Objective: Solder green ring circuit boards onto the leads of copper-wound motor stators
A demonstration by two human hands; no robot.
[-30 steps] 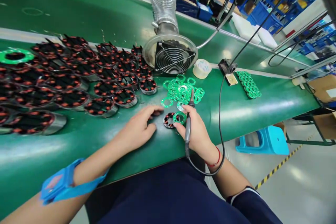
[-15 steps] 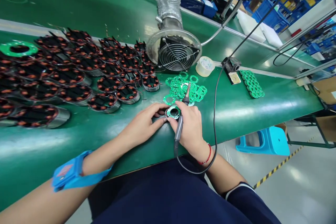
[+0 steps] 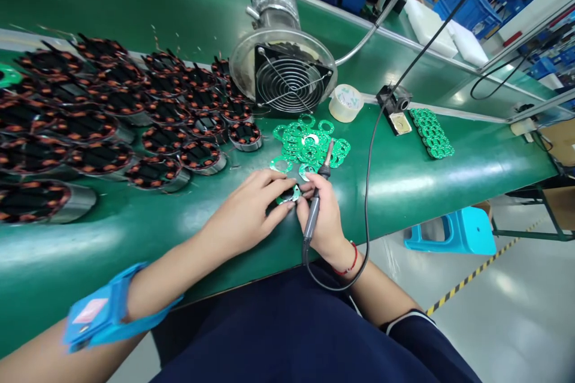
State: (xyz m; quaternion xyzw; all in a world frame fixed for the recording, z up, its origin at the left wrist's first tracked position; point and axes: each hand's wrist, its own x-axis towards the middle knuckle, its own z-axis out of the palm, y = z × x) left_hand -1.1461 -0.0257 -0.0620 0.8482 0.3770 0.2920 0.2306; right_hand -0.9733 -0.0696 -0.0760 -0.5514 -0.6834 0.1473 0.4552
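My left hand (image 3: 249, 209) and my right hand (image 3: 324, 218) meet over a small stator with a green ring board (image 3: 290, 194) on top, near the front edge of the green bench (image 3: 413, 185). Fingers of both hands pinch its rim. My right hand also grips a soldering iron (image 3: 315, 200), with the tip pointing away from me. A loose pile of green ring boards (image 3: 309, 143) lies just beyond the hands. A blue wrist strap (image 3: 103, 317) is on my left forearm.
Rows of black and orange wound stators (image 3: 112, 114) fill the left of the bench. A fume fan with a foil duct (image 3: 287, 78) stands behind the pile, with a tape roll (image 3: 345, 103), an iron stand (image 3: 395, 112) and a stack of green boards (image 3: 432, 133) to its right. A blue stool (image 3: 453, 233) stands on the floor.
My right hand laid the green ring board on the small stator. Both hands have since closed in around it, drawing it slightly nearer to me.
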